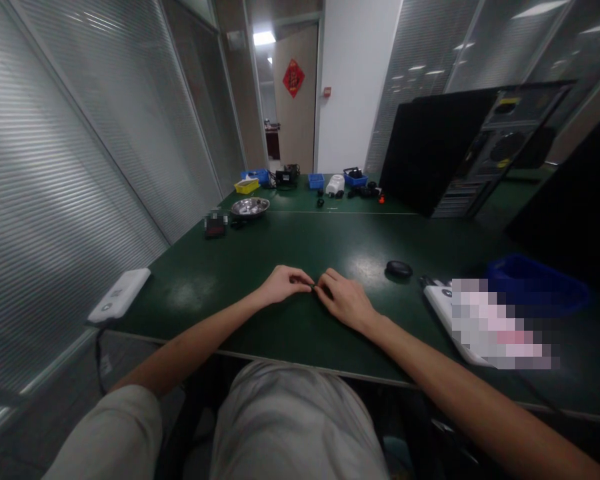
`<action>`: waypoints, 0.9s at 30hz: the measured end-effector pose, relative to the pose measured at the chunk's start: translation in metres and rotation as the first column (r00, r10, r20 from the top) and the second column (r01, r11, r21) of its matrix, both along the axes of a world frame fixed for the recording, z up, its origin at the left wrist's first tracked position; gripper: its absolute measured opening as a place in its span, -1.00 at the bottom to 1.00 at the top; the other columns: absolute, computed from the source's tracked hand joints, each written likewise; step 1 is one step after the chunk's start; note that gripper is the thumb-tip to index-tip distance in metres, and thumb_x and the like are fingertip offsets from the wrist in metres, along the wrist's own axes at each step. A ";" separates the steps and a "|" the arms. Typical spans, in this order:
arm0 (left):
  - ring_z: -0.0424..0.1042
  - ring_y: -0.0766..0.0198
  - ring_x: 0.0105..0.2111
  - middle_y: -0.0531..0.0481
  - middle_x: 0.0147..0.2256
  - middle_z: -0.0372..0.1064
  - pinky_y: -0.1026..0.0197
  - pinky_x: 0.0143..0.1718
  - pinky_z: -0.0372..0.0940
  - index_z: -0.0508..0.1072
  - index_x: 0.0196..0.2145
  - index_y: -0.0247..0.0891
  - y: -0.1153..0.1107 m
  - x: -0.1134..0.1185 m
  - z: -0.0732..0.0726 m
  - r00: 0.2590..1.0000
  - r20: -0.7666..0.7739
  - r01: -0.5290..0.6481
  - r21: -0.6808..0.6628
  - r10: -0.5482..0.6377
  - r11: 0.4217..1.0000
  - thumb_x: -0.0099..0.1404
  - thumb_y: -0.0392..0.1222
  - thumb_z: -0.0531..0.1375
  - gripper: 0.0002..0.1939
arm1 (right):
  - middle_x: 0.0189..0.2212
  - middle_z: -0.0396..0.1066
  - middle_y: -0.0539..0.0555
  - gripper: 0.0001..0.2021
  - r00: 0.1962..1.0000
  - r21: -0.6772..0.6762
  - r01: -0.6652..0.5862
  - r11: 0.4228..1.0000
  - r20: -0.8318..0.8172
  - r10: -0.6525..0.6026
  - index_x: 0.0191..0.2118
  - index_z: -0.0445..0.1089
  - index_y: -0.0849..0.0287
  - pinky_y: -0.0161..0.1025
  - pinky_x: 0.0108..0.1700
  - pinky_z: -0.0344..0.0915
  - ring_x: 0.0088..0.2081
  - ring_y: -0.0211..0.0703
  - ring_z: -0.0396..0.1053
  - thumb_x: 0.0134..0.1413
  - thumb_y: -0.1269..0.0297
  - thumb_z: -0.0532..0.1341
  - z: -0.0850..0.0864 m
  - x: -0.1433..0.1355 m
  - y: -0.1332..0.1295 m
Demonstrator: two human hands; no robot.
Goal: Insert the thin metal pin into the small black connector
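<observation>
Both hands meet over the middle of the green table, near its front edge. My left hand is closed in a pinch, its thumb and fingertips pointing right. My right hand pinches from the other side, with curled fingers turned left. The fingertips almost touch. A tiny dark thing seems to be between them, too small and dark to name. To the right of my right hand lies a black oval object, shaped like a computer mouse or small case.
A white flat device lies at the left edge. Rightward are a blurred-out item on a white device, a blue bin and a computer tower. Further back stand a metal bowl, a yellow tray and a small blue basket.
</observation>
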State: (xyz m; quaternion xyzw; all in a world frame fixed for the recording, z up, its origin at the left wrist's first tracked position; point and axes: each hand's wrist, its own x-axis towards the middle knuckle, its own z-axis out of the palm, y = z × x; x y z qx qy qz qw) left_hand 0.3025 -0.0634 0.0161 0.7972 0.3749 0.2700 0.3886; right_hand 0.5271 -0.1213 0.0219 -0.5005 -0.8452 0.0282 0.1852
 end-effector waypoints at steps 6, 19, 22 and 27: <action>0.56 0.17 -0.23 -0.08 -0.21 0.63 0.15 -0.08 0.40 0.69 -0.17 -0.24 0.002 0.000 -0.003 0.998 0.059 -0.033 -0.064 0.036 0.997 0.19 -0.12 0.40 -0.75 | -0.12 0.39 0.07 -0.74 0.999 0.004 -0.016 1.000 0.043 0.016 -0.09 0.35 0.11 -0.24 -0.36 0.04 -0.32 -0.19 0.40 0.48 0.11 0.00 -0.001 0.000 0.000; 0.54 0.16 -0.15 -0.11 -0.14 0.58 0.14 -0.02 0.39 0.69 -0.22 -0.22 -0.001 -0.002 0.001 0.991 0.131 -0.039 0.015 0.037 0.999 0.28 -0.05 0.34 -0.78 | -0.12 0.40 0.08 -0.74 0.999 -0.017 0.015 1.000 0.031 -0.015 -0.09 0.35 0.10 -0.23 -0.35 0.07 -0.31 -0.16 0.42 0.47 0.10 0.00 0.002 -0.001 -0.001; 0.52 0.18 -0.17 -0.11 -0.14 0.57 0.16 -0.07 0.37 0.67 -0.15 -0.23 0.003 -0.004 0.003 0.993 0.088 -0.088 0.054 0.083 0.995 0.34 -0.08 0.29 -0.77 | -0.13 0.41 0.07 -0.74 0.999 -0.022 0.024 0.999 0.027 -0.024 -0.11 0.36 0.10 -0.24 -0.37 0.05 -0.32 -0.17 0.41 0.47 0.09 0.02 0.002 -0.001 -0.001; 0.46 0.22 -0.27 -0.06 -0.23 0.55 0.17 -0.15 0.34 0.66 -0.17 -0.22 0.009 -0.004 0.002 0.994 -0.059 -0.079 0.195 0.092 0.978 0.36 -0.11 0.28 -0.80 | -0.13 0.41 0.06 -0.75 1.000 -0.032 0.028 0.999 0.015 -0.027 -0.11 0.37 0.09 -0.23 -0.35 0.05 -0.30 -0.17 0.42 0.46 0.09 0.03 0.003 -0.002 -0.001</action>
